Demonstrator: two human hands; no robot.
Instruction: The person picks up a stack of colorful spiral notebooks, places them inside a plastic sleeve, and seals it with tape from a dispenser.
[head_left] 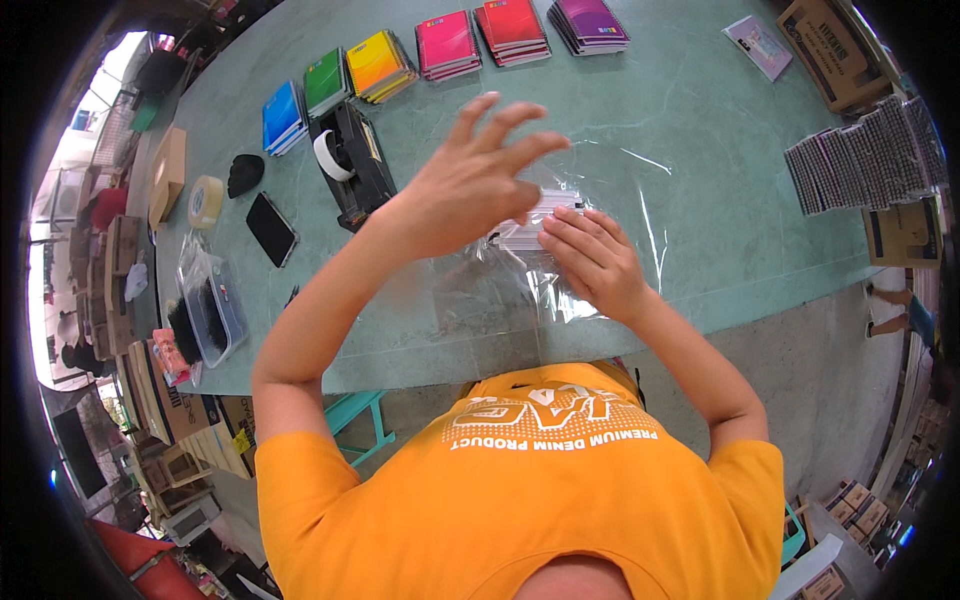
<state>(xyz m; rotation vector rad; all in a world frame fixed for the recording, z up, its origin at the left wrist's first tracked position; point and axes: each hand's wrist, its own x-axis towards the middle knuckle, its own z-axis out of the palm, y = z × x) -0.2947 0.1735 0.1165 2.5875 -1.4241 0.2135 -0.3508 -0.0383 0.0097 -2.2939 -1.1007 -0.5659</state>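
Observation:
A small stack of white-edged, notebook-like pieces (522,236) lies on the green table in front of me, with clear plastic film (560,292) around and under it. My right hand (598,262) rests flat on the stack's right part, fingers stretched out and close together. Above the stack's left side, my left hand (478,180) is raised with its fingers spread, and I see nothing held in it. It covers part of the stack, so I cannot tell whether the thumb touches the film. A black tape dispenser (358,175) with a white roll stands left of my left hand.
Blue (283,117), green (326,82), yellow (380,65), pink (447,44), red (512,30) and purple (588,24) notebook piles line the far side. A phone (271,230), tape roll (205,202) and plastic bin (215,310) lie left. Spiral notebooks (865,157) are stacked right.

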